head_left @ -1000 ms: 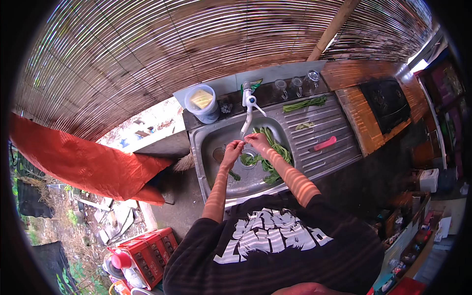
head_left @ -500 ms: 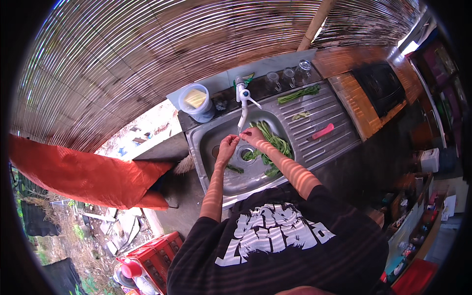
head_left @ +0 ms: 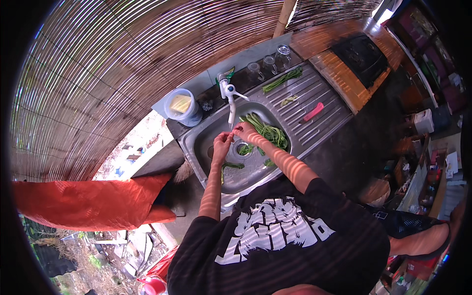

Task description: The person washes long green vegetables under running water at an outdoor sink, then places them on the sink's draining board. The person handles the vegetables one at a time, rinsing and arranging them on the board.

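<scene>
Over the steel sink basin (head_left: 200, 173), my left hand (head_left: 222, 145) and my right hand (head_left: 246, 132) meet just under the tap spout. The fingertips of both are pinched together; whatever lies between them is too small to make out. Beside my right hand, long green leafy stalks (head_left: 268, 132) rest against the basin's right side. Loose green leaves (head_left: 244, 149) lie at the drain, and another piece of greens (head_left: 233, 165) is by my left forearm. The white tap (head_left: 229, 90) stands behind my hands, and no water can be made out.
A bunch of green stalks (head_left: 282, 80) and a pink-handled tool (head_left: 313, 112) lie on the ribbed drainboard (head_left: 324, 98). Glass mugs (head_left: 269, 63) and a clear plastic tub (head_left: 182, 109) line the back ledge. An orange tarp (head_left: 88, 204) hangs left. A leg in dark shorts (head_left: 405, 225) shows right.
The view has shifted, so the sink sits farther left and higher. My hands stay pinched together under the tap. A leg in dark shorts has come into view at the right.
</scene>
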### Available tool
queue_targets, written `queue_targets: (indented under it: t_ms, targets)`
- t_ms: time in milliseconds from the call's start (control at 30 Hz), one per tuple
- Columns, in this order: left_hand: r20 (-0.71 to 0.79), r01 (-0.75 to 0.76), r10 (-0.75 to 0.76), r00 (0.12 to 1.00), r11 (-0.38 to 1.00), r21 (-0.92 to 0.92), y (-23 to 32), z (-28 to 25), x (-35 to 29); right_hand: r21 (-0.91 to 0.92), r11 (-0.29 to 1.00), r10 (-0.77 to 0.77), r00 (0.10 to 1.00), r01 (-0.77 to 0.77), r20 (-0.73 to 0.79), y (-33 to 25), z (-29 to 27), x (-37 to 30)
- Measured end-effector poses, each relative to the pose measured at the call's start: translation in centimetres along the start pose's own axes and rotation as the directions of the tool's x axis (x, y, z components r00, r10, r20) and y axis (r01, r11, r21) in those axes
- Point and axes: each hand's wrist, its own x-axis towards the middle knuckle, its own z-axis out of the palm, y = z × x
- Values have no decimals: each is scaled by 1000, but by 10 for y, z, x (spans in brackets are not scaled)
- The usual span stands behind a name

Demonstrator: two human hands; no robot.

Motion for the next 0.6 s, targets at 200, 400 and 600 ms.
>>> queue_targets:
  t_ms: [200, 400, 600]
  targets:
    - [50, -26, 40, 998, 968, -249, -13, -5, 1, 127, 987, 116, 988, -103, -100, -6, 1, -2]
    - [29, -43, 55, 998, 947, -320, -10, -7, 4, 395, 903, 127, 983, -170, 133, -35, -13, -28]
    - [12, -4, 9, 1000, 915, -404, -10, -1, -13, 489, 825, 226, 959, -283, 174, -33, -8, -34]
